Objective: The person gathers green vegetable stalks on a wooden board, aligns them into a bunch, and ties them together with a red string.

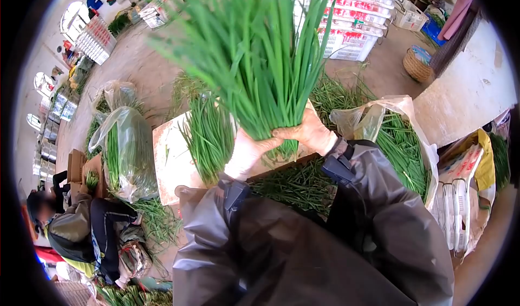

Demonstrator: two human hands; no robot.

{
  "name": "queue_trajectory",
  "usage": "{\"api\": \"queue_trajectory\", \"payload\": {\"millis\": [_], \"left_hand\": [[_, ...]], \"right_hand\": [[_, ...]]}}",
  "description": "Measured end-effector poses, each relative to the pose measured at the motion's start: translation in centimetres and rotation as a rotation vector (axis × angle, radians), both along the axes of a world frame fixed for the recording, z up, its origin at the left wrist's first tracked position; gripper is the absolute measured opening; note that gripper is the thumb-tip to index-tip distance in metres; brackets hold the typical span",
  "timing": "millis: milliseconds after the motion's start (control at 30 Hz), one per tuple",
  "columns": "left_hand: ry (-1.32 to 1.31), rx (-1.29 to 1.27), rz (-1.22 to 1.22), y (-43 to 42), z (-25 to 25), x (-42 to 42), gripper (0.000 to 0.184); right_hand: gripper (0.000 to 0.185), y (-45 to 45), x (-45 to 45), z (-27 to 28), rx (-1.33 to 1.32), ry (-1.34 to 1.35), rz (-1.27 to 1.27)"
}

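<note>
From where I stand, the person at the low board (167, 159) has both hands around a thick bunch of chives (268, 67), held up above the board with its long green blades fanning upward and outward. The left hand (246, 151) is closed on the lower stems from one side, its thumb laid across the front. The right hand (307, 133) is curled round the same stems from the other side, its thumb tip close against the left thumb. Short stem ends poke out below the grip. Each sleeve has a dark device at the wrist — the left device (235, 194) and the right device (338, 169) — over a shiny brown smock (303, 252).

On the board, just beside the left hand, lies a smaller heap of chives (207, 138). More loose stems (295, 189) lie below the board's near edge, by the person's lap. Past the board on the left is a clear plastic bag (136, 154) with green stems inside; on the right, an open pale bag (429, 162) is full of chives too. Beyond the hands, white plastic crates (349, 40) are stacked on the floor, and a wicker basket (416, 66) sits farther right. A co-worker (73, 224) sits low at the left.
</note>
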State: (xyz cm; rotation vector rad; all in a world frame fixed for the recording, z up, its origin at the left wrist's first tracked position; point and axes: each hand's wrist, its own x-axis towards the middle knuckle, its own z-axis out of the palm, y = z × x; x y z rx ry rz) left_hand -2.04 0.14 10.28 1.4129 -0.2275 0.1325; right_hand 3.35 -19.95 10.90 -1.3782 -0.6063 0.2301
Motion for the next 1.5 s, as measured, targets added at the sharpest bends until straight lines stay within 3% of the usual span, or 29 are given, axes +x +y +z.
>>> {"api": "queue_trajectory", "payload": {"millis": [133, 233, 300, 433, 600, 633, 733, 767, 900, 967, 1033, 1067, 1100, 1133, 1200, 1233, 1333, 1367, 1433, 1500], "left_hand": [[0.001, 0.124, 0.02, 0.9, -2.0, 1.1, 0.057], [0.054, 0.186, 0.011, 1.9, -6.9, 2.6, 0.054], [0.142, 0.146, 0.015, 1.8, -7.4, 2.6, 0.052], [0.051, 0.372, 0.033, 1.2, -4.9, 2.9, 0.053], [-0.039, 0.292, 0.108, 1.1, -4.4, 3.5, 0.048], [-0.031, 0.311, 0.105, 1.0, -3.7, 3.2, 0.047], [0.058, 0.228, 0.021, 0.8, -2.0, 2.7, 0.05], [0.074, 0.188, 0.006, 0.8, -2.3, 2.7, 0.05], [0.193, 0.059, 0.007, 0.7, -4.0, 3.0, 0.048], [0.204, 0.004, 0.009, 0.6, -3.7, 3.0, 0.045], [0.088, 0.195, 0.061, 0.4, -2.3, 2.4, 0.043], [0.027, 0.29, 0.087, 0.2, -1.5, 2.1, 0.042], [0.084, 0.196, 0.078, 0.2, -1.7, 1.9, 0.04], [0.108, 0.207, 0.078, 0.3, -2.3, 2.1, 0.04], [0.156, 0.228, 0.077, 0.4, -3.0, 2.3, 0.039], [0.143, 0.013, 0.046, 0.1, -3.4, 2.2, 0.04], [0.01, 0.195, 0.08, 0.6, -2.9, 2.6, 0.042], [0.003, 0.243, 0.055, 1.0, -2.3, 2.8, 0.053], [0.157, 0.023, -0.004, 1.0, -1.2, 2.3, 0.056], [0.32, -0.245, -0.064, 0.0, 1.0, 1.5, 0.059]], "right_hand": [[0.058, 0.6, 1.1, -1.1, -0.105, -0.107, -0.105], [0.062, 1.2, 2.0, -4.7, -0.227, 0.023, -0.099], [0.057, 1.6, 1.8, -5.1, -0.324, 0.103, -0.1], [0.049, 1.5, 2.4, -6.9, -0.138, 0.08, -0.127], [0.053, 0.6, 1.5, -0.7, -0.186, -0.056, -0.224], [0.066, 0.5, 1.7, -0.2, -0.171, -0.064, -0.208], [0.068, 0.1, 1.9, -0.3, -0.155, -0.105, -0.191], [0.056, 0.1, 1.9, -0.4, -0.184, -0.171, -0.218], [0.046, -0.3, 1.5, 0.4, -0.388, -0.401, -0.343], [0.056, -0.2, 1.3, 0.3, -0.35, -0.354, -0.35], [0.078, -0.2, 1.2, 0.7, -0.285, -0.212, -0.279], [0.077, -0.2, 1.3, 0.6, -0.288, -0.21, -0.262], [0.077, -0.3, 1.4, 0.6, -0.291, -0.208, -0.245], [0.06, -0.4, 1.7, -0.1, -0.343, -0.321, -0.286], [0.047, -0.5, 1.7, -0.6, -0.443, -0.44, -0.326], [0.046, -0.6, 1.7, -0.7, -0.492, -0.448, -0.326], [0.049, -0.5, 1.8, -1.0, -0.406, -0.474, -0.342], [0.05, -0.4, 2.1, -1.7, -0.349, -0.375, -0.28], [0.05, 0.1, 2.3, -3.5, -0.143, -0.027, -0.074], [0.047, 0.0, 1.9, -2.1, -0.163, 0.012, -0.015]]}}
